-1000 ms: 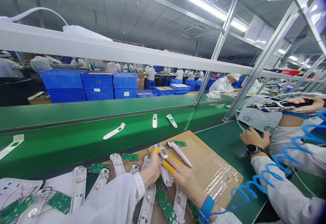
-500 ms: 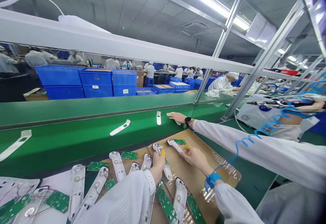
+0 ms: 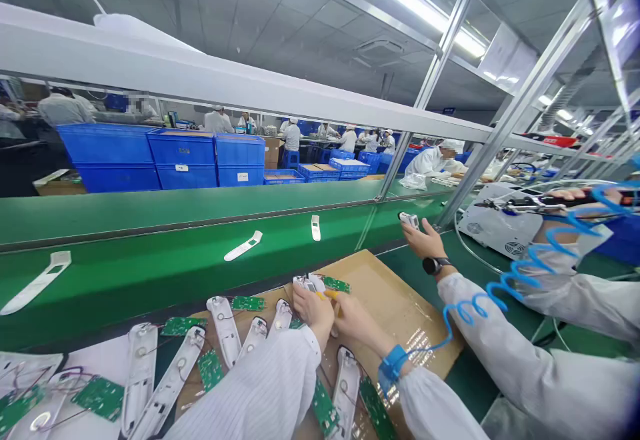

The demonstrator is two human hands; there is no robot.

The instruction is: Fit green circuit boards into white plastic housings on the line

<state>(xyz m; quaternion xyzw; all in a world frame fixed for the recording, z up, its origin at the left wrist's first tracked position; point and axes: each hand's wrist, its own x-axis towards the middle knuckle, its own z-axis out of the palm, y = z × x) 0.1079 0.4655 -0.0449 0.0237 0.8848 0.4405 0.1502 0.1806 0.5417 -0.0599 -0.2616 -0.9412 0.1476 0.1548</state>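
Around the upper end of a white plastic housing (image 3: 303, 285) is my left hand (image 3: 314, 307), its fingers closed. My right hand (image 3: 353, 320), with a blue wrist strap (image 3: 393, 365), is close against it and pinches a second white housing piece (image 3: 317, 283). The two pieces lie side by side or touch; my fingers cover most of both. Yellow covers show on fingertips. A green circuit board (image 3: 337, 285) lies just behind them. Nearer me, an open white housing (image 3: 346, 387) rests between green boards on the brown cardboard (image 3: 395, 300).
More open housings with wired boards (image 3: 223, 330) lie to the left. Several white covers (image 3: 243, 246) are spaced along the green belt (image 3: 165, 260). At right, a co-worker's watch-wearing hand (image 3: 425, 240) holds a white device (image 3: 409, 220). A blue coiled cord (image 3: 500, 287) crosses there.
My right hand has moved left with its white piece, up to the housing in my left hand. The co-worker's hand has left the belt, moving right with a white device.
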